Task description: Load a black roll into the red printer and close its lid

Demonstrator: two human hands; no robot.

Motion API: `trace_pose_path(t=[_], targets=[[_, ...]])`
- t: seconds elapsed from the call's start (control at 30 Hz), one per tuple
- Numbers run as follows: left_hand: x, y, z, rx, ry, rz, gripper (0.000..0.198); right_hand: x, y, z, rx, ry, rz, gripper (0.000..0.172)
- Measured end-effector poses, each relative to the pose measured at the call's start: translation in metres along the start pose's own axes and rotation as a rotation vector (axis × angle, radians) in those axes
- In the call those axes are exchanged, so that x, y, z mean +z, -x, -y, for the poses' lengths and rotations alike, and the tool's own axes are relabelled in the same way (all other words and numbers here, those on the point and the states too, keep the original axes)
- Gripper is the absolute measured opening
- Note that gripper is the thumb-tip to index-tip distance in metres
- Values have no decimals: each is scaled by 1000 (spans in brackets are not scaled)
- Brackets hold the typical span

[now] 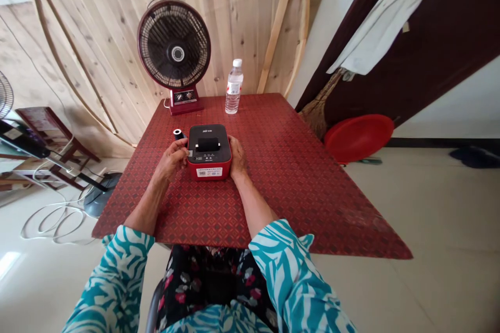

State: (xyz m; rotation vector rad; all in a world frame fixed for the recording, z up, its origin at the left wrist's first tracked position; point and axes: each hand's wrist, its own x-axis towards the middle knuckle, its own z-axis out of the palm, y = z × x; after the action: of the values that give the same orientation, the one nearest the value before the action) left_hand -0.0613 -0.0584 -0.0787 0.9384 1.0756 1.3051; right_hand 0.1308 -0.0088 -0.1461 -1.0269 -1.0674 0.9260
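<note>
Obs: a red-and-black label printer point(209, 152) sits toward the left of the worktop point(285, 177), on its red patterned cover. Left hand point(170, 161) half curled, fingers against the printer's left side. Right hand point(237, 156) partly open on its right edge. Whether either hand grips it: cannot tell. A small black roll point(178, 134) appears upright just beside the printer's far-left corner, near the left hand and apparently untouched. Far edge: water bottle point(233, 87), desk fan point(174, 44).

Risk: a sideways sweep of the left hand could topple the roll and send it off the left edge. Uneven pressure from the 2 hands could shift the printer.
</note>
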Motion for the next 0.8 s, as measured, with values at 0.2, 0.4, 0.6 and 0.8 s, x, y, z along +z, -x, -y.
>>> trace_pose_path(t=[0.2,0.4,0.6,0.8], targets=[[4,0,-3,-78,12,-9,54,0,-4,-9,-21,-16,-7,46],[5,1,-1,-61,18,-52,53,-1,-2,-8,-27,-14,-2,43],[5,2,0,-26,4,-58,58,-1,-2,-5,-38,-2,20,44],[-2,-1,1,55,-105,-53,43,1,-6,-10,-36,-14,10,46]])
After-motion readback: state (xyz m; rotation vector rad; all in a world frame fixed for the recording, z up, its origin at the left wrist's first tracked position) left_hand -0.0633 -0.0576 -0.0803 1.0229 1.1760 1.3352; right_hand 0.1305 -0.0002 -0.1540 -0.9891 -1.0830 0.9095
